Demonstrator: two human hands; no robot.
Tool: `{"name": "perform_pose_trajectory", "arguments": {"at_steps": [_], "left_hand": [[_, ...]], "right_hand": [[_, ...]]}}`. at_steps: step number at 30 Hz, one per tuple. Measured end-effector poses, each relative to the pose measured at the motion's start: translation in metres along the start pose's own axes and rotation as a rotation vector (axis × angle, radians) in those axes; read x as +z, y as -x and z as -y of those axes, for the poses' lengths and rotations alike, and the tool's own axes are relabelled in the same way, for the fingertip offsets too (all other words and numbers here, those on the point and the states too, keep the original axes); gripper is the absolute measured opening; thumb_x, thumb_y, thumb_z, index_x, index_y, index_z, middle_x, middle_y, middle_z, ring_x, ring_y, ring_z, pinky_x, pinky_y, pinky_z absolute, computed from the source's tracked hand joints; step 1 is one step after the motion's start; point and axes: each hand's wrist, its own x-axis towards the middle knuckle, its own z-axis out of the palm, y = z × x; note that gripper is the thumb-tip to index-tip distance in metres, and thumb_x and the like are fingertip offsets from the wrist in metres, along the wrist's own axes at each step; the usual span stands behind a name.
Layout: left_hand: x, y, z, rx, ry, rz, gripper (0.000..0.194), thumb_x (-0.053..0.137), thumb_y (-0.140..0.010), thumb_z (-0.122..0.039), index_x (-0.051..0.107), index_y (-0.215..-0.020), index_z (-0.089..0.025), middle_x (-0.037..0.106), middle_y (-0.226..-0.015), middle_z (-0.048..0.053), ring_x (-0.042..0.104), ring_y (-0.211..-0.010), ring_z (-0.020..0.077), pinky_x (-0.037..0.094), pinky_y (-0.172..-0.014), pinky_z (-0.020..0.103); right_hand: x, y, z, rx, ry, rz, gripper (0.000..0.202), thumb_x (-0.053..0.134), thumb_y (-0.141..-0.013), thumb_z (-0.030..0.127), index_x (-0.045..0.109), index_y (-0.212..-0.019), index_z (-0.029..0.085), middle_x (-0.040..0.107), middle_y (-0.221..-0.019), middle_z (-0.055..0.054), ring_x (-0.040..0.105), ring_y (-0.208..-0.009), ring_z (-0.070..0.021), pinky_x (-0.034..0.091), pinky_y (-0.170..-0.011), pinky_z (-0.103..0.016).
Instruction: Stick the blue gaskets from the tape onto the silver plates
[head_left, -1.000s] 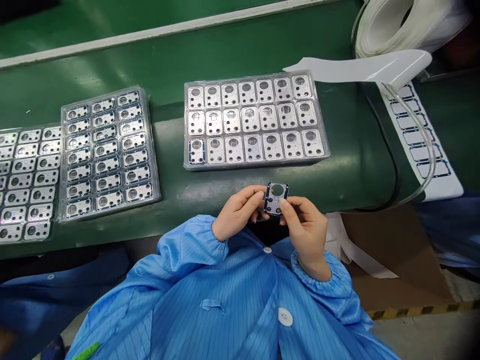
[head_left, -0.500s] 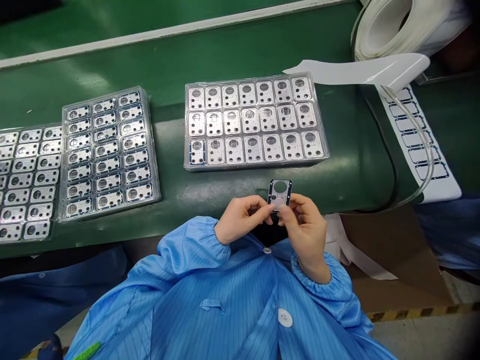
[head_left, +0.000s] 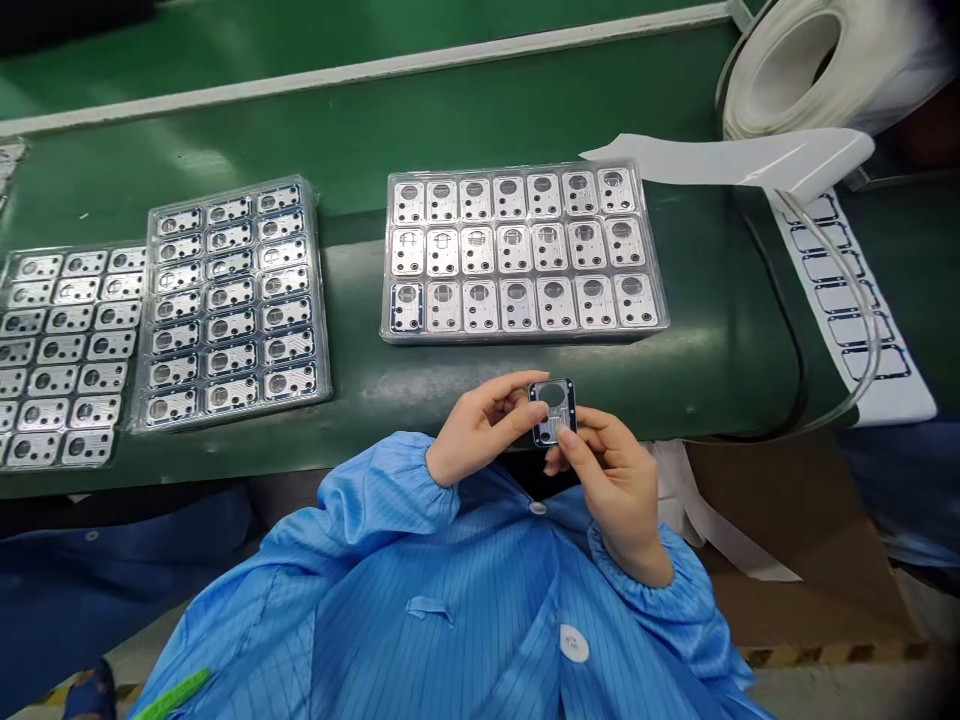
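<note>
Between both hands, near the bench's front edge, is a small silver metal plate with a dark blue border, one large round hole and smaller holes. My left hand pinches its left side, thumb across the face. The lower right corner is gripped by my right hand, thumb on the front; its other fingers are partly hidden behind. Just beyond lies a clear plastic tray with rows of similar plates; its front left plate has a blue border, while the others look plain silver.
Two more trays lie to the left, a stacked one and another beside it. At the right, a white liner strip carries blue frame-shaped stickers under a clear tube. A large white roll stands at the back right.
My left hand has moved up along the plate's left side, its thumb now on the face. The plate sits slightly lower and more tilted. The view has shifted a little.
</note>
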Motion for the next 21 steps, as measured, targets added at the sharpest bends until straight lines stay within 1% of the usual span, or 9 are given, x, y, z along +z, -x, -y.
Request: {"name": "perform_pose_trajectory", "arguments": {"at_steps": [2,4,6,10,14,16,18,19,21], "left_hand": [[-0.003,0.000,-0.002,0.023,-0.060,-0.057,0.045,0.060,-0.089,-0.055,0.075,-0.103,-0.014,0.061,-0.077,0.003,0.055,-0.071,0.0112,0.047,-0.067,0.024],[-0.007,0.001,-0.002,0.036,-0.111,-0.084,0.042,0.057,-0.092,-0.051,0.077,-0.086,-0.014,0.059,-0.073,0.003,0.055,-0.070,0.0110,0.046,-0.066,0.024],[-0.010,0.001,-0.002,0.036,-0.128,-0.085,0.041,0.057,-0.092,-0.049,0.077,-0.080,-0.014,0.059,-0.070,0.002,0.055,-0.069,0.0109,0.045,-0.066,0.024],[-0.012,0.003,-0.004,0.017,-0.120,-0.053,0.040,0.056,-0.093,-0.046,0.076,-0.082,-0.013,0.065,-0.078,0.004,0.058,-0.072,0.0110,0.047,-0.067,0.023],[-0.014,0.008,-0.009,0.023,-0.083,0.034,0.035,0.061,-0.090,-0.041,0.071,-0.107,-0.012,0.070,-0.099,0.008,0.061,-0.079,0.0120,0.050,-0.070,0.022],[-0.019,0.010,-0.016,0.038,-0.120,0.050,0.033,0.060,-0.091,-0.036,0.069,-0.111,-0.012,0.071,-0.102,0.009,0.062,-0.081,0.0124,0.050,-0.072,0.022],[-0.030,0.007,-0.026,0.068,-0.219,0.011,0.031,0.060,-0.091,-0.034,0.069,-0.111,-0.013,0.071,-0.098,0.007,0.062,-0.080,0.0124,0.050,-0.072,0.022],[-0.038,0.004,-0.033,0.094,-0.286,-0.039,0.031,0.061,-0.090,-0.035,0.069,-0.111,-0.013,0.071,-0.095,0.006,0.062,-0.079,0.0122,0.050,-0.071,0.022],[-0.057,-0.007,-0.046,0.170,-0.430,-0.191,0.031,0.064,-0.088,-0.034,0.068,-0.113,-0.015,0.070,-0.093,0.004,0.060,-0.078,0.0120,0.049,-0.073,0.023]], "right_hand": [[0.000,0.002,0.000,-0.033,0.037,0.078,0.016,0.061,-0.095,0.026,0.064,-0.110,0.022,0.070,-0.066,0.005,0.066,-0.054,-0.0104,0.057,-0.054,-0.021],[0.000,0.002,0.000,-0.076,0.085,0.134,0.016,0.061,-0.095,0.024,0.064,-0.110,0.022,0.070,-0.067,0.005,0.066,-0.055,-0.0096,0.057,-0.056,-0.020],[0.001,0.002,0.000,-0.108,0.125,0.167,0.016,0.061,-0.095,0.023,0.064,-0.110,0.022,0.070,-0.067,0.005,0.066,-0.054,-0.0090,0.057,-0.056,-0.019],[0.003,0.001,0.000,-0.126,0.147,0.158,0.015,0.060,-0.094,0.023,0.063,-0.109,0.022,0.069,-0.065,0.005,0.065,-0.053,-0.0096,0.056,-0.053,-0.019],[0.005,-0.001,0.001,-0.143,0.177,0.117,0.015,0.061,-0.093,0.025,0.064,-0.107,0.021,0.068,-0.063,0.005,0.065,-0.051,-0.0105,0.055,-0.052,-0.020],[0.005,-0.001,0.001,-0.161,0.177,0.136,0.017,0.062,-0.093,0.027,0.064,-0.108,0.021,0.068,-0.063,0.004,0.064,-0.050,-0.0112,0.056,-0.051,-0.022],[0.004,-0.001,0.001,-0.186,0.162,0.164,0.021,0.061,-0.093,0.029,0.064,-0.112,0.021,0.069,-0.065,0.004,0.065,-0.051,-0.0120,0.056,-0.052,-0.023],[0.003,-0.001,0.000,-0.198,0.156,0.170,0.023,0.061,-0.093,0.030,0.063,-0.114,0.021,0.069,-0.066,0.003,0.065,-0.052,-0.0121,0.056,-0.053,-0.023],[0.000,-0.001,-0.001,-0.208,0.152,0.158,0.024,0.060,-0.094,0.030,0.064,-0.116,0.021,0.068,-0.067,0.003,0.065,-0.055,-0.0120,0.057,-0.055,-0.024]]}}
